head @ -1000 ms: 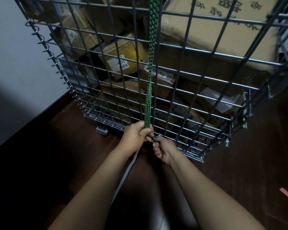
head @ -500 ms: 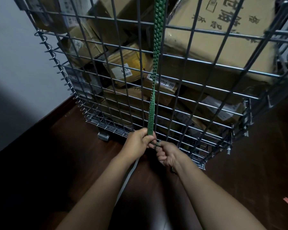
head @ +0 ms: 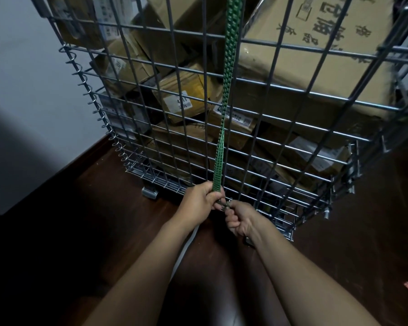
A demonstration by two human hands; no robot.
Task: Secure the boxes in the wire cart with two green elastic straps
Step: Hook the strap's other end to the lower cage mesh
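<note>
The wire cart (head: 149,176) stands on a dark wooden floor (head: 80,220) and is filled with cardboard boxes (head: 181,97), with one large printed box (head: 316,55) lying across the top of the pile on the cart's right side. A green strap (head: 227,85) runs straight down the outside of the cart's near wall, from above the top of the picture to the lowest wires, and looks pulled taut (it narrows and twists slightly about halfway down). At the foot of that wall the left hand (head: 198,201) grips the strap's lower end, fingers and thumb wrapped round it. Just beside it, touching, the right hand (head: 242,217) has its fingers curled and pinches a small metal hook (head: 225,204) at the strap's tip. The hook sits right against the cart's bottom wires, but whether it is caught on a wire cannot be told, since the fingers cover it. Both forearms reach in from below toward the cart. A grey foot (head: 149,192) shows under the cart's near left corner. A pale wall (head: 21,90) rises to the left of the cart, and a white strip (head: 186,245) lies on the floor in front of it, partly under the left forearm.
</note>
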